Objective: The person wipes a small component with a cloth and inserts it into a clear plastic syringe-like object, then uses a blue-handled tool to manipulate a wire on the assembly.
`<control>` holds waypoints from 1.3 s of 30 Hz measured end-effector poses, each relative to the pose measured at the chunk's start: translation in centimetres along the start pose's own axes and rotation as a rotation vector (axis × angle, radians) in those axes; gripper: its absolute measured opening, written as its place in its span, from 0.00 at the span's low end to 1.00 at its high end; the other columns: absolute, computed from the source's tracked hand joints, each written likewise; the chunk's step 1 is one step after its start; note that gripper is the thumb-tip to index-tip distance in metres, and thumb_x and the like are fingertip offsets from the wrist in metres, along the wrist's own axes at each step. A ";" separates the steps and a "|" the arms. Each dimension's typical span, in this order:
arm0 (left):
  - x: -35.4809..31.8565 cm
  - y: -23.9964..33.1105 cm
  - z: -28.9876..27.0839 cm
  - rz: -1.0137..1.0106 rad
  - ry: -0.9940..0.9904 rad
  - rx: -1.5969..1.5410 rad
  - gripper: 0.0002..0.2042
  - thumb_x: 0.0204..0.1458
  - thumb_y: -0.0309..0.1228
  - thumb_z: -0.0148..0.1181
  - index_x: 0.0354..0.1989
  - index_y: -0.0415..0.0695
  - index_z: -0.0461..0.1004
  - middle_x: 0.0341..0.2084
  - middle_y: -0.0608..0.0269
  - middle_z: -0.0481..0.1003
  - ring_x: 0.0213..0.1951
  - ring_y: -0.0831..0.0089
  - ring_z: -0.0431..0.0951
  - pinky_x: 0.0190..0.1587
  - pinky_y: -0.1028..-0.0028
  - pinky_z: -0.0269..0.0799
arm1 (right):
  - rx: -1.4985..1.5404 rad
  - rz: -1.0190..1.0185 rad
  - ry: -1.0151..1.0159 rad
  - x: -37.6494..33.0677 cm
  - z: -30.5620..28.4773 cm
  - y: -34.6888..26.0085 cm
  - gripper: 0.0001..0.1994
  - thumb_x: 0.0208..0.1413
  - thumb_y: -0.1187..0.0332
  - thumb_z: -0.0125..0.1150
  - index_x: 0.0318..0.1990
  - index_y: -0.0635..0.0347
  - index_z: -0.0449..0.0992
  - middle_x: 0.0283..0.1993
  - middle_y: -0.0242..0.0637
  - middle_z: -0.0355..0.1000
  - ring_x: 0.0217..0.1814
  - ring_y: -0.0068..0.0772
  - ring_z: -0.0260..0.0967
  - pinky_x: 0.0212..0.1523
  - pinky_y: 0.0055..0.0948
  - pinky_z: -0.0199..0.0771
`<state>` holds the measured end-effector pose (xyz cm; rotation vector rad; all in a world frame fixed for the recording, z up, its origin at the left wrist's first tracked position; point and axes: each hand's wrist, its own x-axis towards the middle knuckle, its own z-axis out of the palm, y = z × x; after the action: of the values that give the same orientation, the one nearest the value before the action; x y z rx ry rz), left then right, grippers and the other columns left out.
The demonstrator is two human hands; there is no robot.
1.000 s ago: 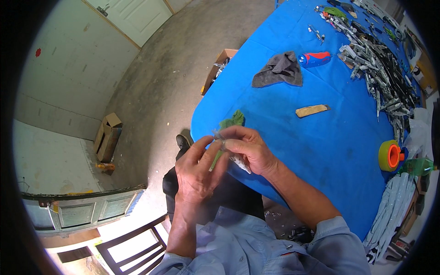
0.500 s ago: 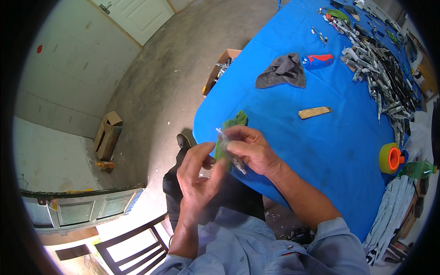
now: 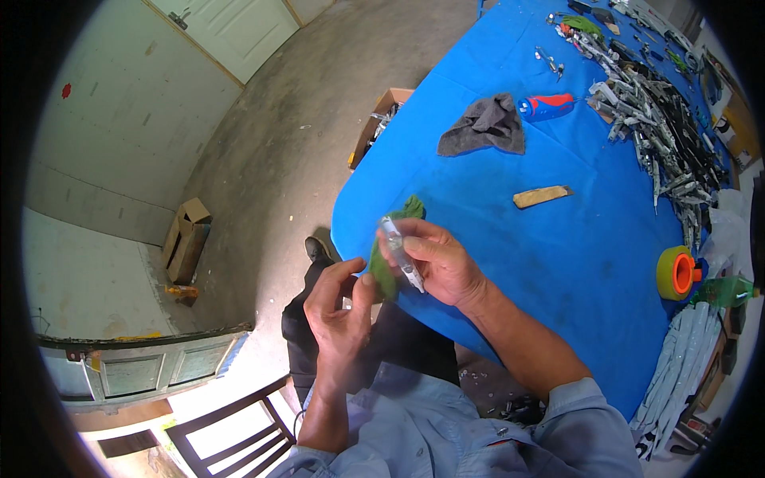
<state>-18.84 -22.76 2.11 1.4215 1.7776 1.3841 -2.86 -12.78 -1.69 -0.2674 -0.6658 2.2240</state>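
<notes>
My right hand [image 3: 446, 265] is closed around a slender white-and-clear tube [image 3: 401, 255], tilted in front of the table's near left corner. Its kind does not show plainly. Just left of it, my left hand [image 3: 336, 309] is raised with curled fingers, the thumb tip close to the index finger. Whatever may lie in that pinch is too small to make out. A green cloth [image 3: 383, 279] hangs at the table edge, behind the tube and between both hands. The blue-covered table [image 3: 478, 239] lies beneath my right hand.
On the table are a grey cloth [image 3: 486, 127], a blue-and-red bottle-shaped object [image 3: 547, 107], a tan strip [image 3: 543, 196] and a tape roll [image 3: 676, 273]. A long pile of slender parts [image 3: 657, 127] lines the right side. A cardboard box [image 3: 384, 111] stands beside the table.
The tube has turned more into view in my right hand, which grips its side. My left hand has drawn slightly away, its thumb and index finger closer together.
</notes>
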 end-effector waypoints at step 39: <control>4.8 1.4 5.1 0.463 -0.109 0.528 0.14 0.50 0.21 0.69 0.46 0.36 0.79 0.45 0.47 0.79 0.47 0.52 0.79 0.52 0.59 0.74 | 0.174 -0.179 0.111 0.7 -5.8 -8.0 0.18 0.67 0.61 0.54 0.57 0.64 0.74 0.43 0.35 0.73 0.42 0.25 0.68 0.36 0.28 0.72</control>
<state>-15.62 -16.37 2.47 2.2535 1.9016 1.0369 3.96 -5.69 -2.19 -0.2316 -0.4163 2.0643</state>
